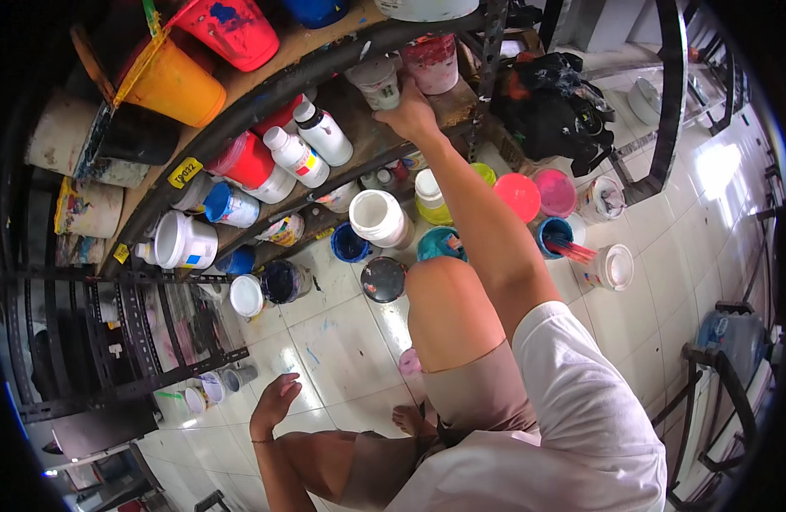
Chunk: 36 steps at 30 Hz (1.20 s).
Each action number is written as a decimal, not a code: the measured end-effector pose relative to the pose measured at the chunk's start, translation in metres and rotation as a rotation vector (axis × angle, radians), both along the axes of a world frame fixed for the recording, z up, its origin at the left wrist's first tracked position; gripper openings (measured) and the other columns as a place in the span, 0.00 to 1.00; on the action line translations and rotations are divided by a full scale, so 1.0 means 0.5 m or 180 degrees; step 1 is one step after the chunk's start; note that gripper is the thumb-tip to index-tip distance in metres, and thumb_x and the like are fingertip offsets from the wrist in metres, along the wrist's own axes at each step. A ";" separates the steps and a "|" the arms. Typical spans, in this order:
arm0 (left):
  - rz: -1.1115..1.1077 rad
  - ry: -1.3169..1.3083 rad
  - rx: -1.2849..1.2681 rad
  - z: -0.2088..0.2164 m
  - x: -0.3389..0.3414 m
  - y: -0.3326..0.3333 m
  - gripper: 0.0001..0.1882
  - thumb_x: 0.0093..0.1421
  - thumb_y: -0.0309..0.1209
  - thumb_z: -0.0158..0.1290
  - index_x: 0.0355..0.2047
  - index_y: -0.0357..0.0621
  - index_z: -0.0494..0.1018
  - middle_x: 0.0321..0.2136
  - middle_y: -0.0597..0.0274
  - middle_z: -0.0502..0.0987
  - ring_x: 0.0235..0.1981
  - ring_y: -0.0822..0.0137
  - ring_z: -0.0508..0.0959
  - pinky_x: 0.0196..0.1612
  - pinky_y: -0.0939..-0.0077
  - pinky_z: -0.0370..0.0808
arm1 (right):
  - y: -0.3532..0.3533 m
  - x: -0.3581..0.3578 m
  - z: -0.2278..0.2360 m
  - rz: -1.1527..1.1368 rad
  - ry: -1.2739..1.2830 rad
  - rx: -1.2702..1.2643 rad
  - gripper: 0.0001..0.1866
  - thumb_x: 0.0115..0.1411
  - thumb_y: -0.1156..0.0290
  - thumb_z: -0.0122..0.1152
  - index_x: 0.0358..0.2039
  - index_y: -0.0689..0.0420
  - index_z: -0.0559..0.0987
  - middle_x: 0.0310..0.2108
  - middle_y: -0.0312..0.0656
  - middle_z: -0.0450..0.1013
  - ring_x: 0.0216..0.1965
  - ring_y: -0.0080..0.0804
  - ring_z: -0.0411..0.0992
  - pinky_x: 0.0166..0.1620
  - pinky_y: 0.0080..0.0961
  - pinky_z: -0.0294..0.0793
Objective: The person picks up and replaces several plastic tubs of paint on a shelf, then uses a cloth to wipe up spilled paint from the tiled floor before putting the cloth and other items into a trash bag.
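My right arm stretches up to the lower shelf, where my right hand (412,117) grips a small, paint-stained whitish tub (375,83) low on its side. Some of those fingers are hidden between this tub and a red-stained bucket (430,66) just to its right. Down by my left knee, my left hand (277,404) hangs in the air, loosely bent and apart, with nothing in it. Further left along the same shelf lean two white bottles (324,134) and a red tub (243,162).
Open paint pots stand on the tiled floor (342,341) before the shelf, among them a white jar (381,219), a dark-lidded pot (383,279) and a blue pot with a brush (555,237). Black bags (555,115) lie right. A yellow bucket (173,85) sits on the upper shelf.
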<state>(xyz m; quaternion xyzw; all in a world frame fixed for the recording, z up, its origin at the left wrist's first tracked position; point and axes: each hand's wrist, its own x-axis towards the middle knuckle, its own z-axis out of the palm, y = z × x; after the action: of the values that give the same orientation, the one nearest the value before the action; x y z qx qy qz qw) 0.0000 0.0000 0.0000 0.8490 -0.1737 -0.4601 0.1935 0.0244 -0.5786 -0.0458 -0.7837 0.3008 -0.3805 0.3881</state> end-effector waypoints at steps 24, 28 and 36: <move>0.0721 -0.0484 -0.0038 0.047 -0.079 0.102 0.21 0.63 0.34 0.49 0.52 0.33 0.66 0.46 0.51 0.74 0.50 0.63 0.72 0.53 0.74 0.67 | 0.055 0.036 -0.006 -0.0462 0.0301 -0.0814 0.31 0.42 0.65 0.68 0.44 0.67 0.67 0.42 0.57 0.70 0.45 0.55 0.69 0.46 0.43 0.71; 0.0807 -0.0599 -0.0005 0.039 -0.069 0.149 0.21 0.62 0.34 0.49 0.51 0.33 0.67 0.46 0.50 0.74 0.48 0.64 0.72 0.53 0.73 0.66 | -0.006 -0.065 0.020 -0.1452 -0.0201 -0.0444 0.38 0.42 0.67 0.69 0.48 0.71 0.59 0.44 0.63 0.63 0.48 0.61 0.63 0.54 0.44 0.63; 0.1007 -0.0520 0.0044 0.027 -0.055 0.157 0.23 0.62 0.35 0.48 0.52 0.30 0.65 0.49 0.48 0.72 0.51 0.62 0.71 0.55 0.73 0.65 | -0.114 -0.050 0.030 -0.1304 -0.0193 -0.0183 0.64 0.30 0.51 0.79 0.62 0.60 0.49 0.55 0.55 0.62 0.57 0.50 0.61 0.59 0.40 0.61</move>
<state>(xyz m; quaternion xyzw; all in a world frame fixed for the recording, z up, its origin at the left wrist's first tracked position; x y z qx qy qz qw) -0.0275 0.0787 0.0135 0.9015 -0.0499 -0.3546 0.2428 -0.0007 -0.6359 -0.0306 -0.7051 0.4311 -0.4833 0.2890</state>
